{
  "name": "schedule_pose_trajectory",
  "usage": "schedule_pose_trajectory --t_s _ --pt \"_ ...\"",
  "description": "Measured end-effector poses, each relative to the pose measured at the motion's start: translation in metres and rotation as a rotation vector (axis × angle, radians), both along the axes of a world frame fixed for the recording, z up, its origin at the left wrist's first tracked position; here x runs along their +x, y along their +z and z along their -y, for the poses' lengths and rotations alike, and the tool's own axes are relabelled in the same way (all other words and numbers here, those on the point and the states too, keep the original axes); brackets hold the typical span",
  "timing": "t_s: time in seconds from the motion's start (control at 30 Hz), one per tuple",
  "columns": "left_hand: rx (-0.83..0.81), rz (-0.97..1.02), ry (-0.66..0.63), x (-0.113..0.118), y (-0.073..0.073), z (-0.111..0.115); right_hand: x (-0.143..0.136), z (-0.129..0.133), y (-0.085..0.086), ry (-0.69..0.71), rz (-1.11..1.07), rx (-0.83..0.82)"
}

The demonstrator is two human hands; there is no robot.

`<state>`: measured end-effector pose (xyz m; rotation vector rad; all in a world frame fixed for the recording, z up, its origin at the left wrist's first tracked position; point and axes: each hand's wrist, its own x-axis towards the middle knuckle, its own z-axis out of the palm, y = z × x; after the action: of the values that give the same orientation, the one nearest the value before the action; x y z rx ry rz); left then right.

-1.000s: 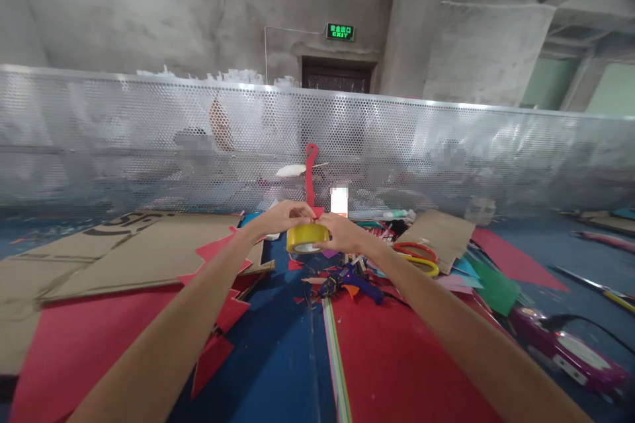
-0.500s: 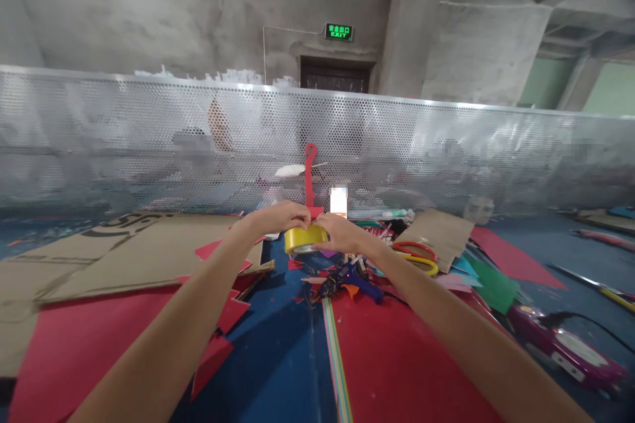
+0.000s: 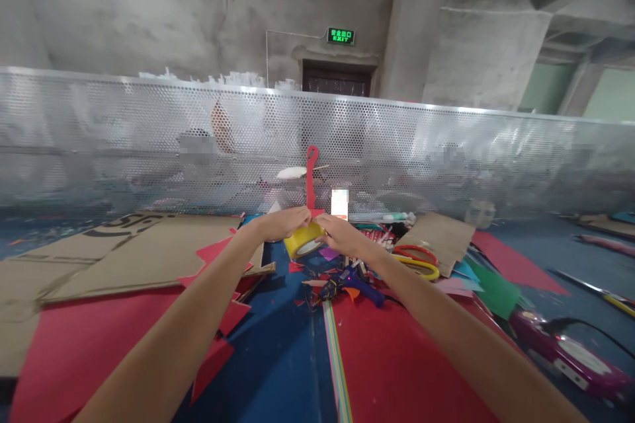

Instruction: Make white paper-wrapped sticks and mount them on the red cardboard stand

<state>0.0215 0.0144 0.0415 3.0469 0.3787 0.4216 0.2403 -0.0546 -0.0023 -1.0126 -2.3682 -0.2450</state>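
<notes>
A roll of yellow tape (image 3: 299,242) is held tilted over the far middle of the blue table. My left hand (image 3: 286,222) is closed at the roll's upper left edge, fingertips bent down and partly hidden. From the right, my right hand (image 3: 339,232) grips the roll, its thumb on the near side. The fingertips of both hands almost meet above the tape. Just behind them a red paper strip with a hooked, looped top (image 3: 311,177) stands upright against the perforated metal screen. Its lower end is hidden by my fingers.
A blue glue gun (image 3: 360,284) lies near a red sheet (image 3: 397,357). Cardboard (image 3: 143,258) and red scraps (image 3: 218,367) are on the left. To the right are scissors (image 3: 421,268), green paper (image 3: 496,287) and a purple device with a cord (image 3: 570,350). A perforated screen (image 3: 397,152) stands behind.
The tape roll has tilted, showing more of its open side. My left hand has moved slightly right over it, closer to my right hand. The view has shifted a little.
</notes>
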Motion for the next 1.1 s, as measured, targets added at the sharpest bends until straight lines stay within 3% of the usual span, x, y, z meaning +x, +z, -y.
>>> schedule_pose_trajectory --t_s 0.47,0.8,0.97,1.1 --pt "-0.269 0.272 0.086 -0.004 0.0 0.002 0.005 -0.002 0.001 -0.031 -0.03 -0.065" --pt "-0.039 0.182 0.101 0.007 -0.004 0.005 0.005 -0.006 -0.001 -0.051 -0.011 -0.051" --pt "0.058 0.058 0.045 0.009 0.004 0.008 0.005 -0.004 0.0 -0.022 0.003 -0.035" --pt "0.01 -0.034 0.005 0.008 0.013 0.012 0.004 -0.001 0.001 0.025 -0.004 -0.028"
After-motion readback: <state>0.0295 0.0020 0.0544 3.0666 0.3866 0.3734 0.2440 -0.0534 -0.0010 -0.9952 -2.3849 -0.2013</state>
